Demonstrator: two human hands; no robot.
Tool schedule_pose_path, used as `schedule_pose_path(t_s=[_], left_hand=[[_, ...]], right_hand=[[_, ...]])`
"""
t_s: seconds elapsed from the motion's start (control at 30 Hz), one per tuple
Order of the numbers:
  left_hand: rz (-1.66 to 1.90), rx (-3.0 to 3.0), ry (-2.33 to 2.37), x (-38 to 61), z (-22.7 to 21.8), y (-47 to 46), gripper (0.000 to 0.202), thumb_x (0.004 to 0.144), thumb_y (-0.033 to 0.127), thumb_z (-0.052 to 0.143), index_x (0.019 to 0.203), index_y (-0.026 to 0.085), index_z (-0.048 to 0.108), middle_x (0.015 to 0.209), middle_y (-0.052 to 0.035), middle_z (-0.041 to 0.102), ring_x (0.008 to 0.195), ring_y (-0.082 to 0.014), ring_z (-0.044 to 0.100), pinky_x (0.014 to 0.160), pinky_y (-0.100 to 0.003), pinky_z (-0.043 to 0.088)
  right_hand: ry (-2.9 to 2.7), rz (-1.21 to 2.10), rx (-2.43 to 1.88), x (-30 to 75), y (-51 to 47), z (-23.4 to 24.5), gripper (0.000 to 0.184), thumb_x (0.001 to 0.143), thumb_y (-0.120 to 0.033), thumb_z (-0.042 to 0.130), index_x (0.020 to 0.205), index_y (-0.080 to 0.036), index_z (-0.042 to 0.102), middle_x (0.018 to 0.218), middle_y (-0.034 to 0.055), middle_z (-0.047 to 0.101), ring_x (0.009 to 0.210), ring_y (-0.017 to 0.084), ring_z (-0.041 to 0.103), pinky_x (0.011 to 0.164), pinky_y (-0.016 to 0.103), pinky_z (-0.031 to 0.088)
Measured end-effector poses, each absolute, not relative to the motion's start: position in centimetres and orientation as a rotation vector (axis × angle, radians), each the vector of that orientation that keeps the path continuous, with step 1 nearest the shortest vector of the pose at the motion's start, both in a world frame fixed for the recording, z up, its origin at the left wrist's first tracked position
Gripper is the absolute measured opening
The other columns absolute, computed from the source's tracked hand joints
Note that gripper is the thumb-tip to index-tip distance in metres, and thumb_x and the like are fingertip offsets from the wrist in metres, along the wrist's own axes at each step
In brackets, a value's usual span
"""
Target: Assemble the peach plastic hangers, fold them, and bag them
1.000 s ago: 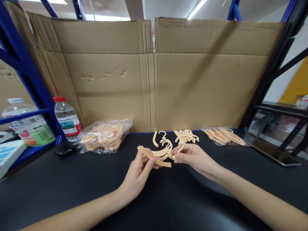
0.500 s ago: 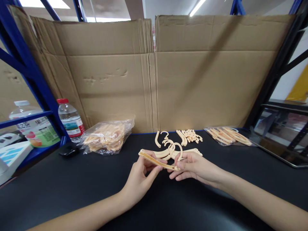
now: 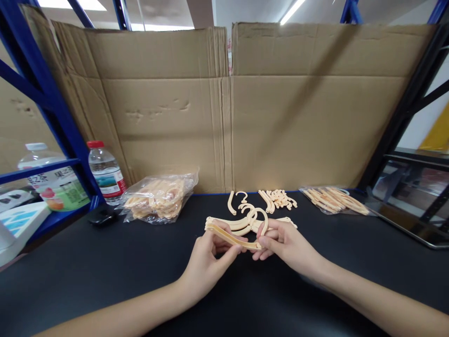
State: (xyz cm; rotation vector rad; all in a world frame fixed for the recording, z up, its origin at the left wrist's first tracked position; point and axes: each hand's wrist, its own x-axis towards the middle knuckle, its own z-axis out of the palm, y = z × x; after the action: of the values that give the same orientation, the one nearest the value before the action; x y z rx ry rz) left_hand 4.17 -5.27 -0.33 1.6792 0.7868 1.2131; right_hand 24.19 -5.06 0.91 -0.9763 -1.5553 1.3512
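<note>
Black surface, cardboard behind | left hand pinches the curved bar, right hand pinches the hook at its end, both near the pale hangers | best: hold steady, line up ends, push gently

In front of me stood a cardboard screen, creased and dented, with a narrow slit near the top of its middle and a slanting shadow across its right half. A black tabletop ran below it. To my left, a red-capped bottle stood beside a blue metal frame, and a dark, rounded object lay just in front of it. Past the frame's bar I saw a larger white-capped bottle with fruit on its label, near a white item with blue stripes. To my right rose a black post; overhead, a tube light glowed.
</note>
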Motion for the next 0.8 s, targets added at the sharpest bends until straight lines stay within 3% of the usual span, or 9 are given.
schedule_pose_path(t_s=[0.3,0.5,0.8], left_hand=[[1.202,1.473,0.809,4.7,0.3,-5.5,0.031,0.078,0.03,0.068,0.096,0.019,0.046,0.088,-0.0047,0.071,0.081,-0.0193,0.069,0.074,-0.031,0.055],[1.187,1.446,0.817,4.8,0.4,-5.2,0.03,0.079,0.033,0.067,0.097,0.02,0.047,0.085,-0.0037,0.071,0.082,-0.0194,0.068,0.074,-0.03,0.054],[1.025,1.282,0.804,5.8,0.2,-6.1,0.041,0.068,0.032,0.078,0.095,0.017,0.051,0.078,-0.0034,0.069,0.073,-0.0179,0.067,0.077,-0.034,0.054]], right_hand=[[-1.504,1.375,-0.929,23.8,-5.1,1.0,0.038,0.072,-0.052,0.069,0.08,-0.017,0.056,0.076,0.0038,0.067,0.07,0.017,0.067,0.061,0.028,0.055],[-1.564,1.327,-0.948,24.0,-4.8,1.0,0.036,0.073,-0.051,0.068,0.077,-0.016,0.061,0.053,-0.005,0.05,0.043,0.007,0.046,0.041,0.021,0.044],[-1.495,1.422,-0.912,23.4,-5.4,0.6,0.033,0.07,-0.043,0.073,0.081,-0.016,0.059,0.061,-0.0013,0.06,0.051,0.011,0.059,0.047,0.024,0.053]])
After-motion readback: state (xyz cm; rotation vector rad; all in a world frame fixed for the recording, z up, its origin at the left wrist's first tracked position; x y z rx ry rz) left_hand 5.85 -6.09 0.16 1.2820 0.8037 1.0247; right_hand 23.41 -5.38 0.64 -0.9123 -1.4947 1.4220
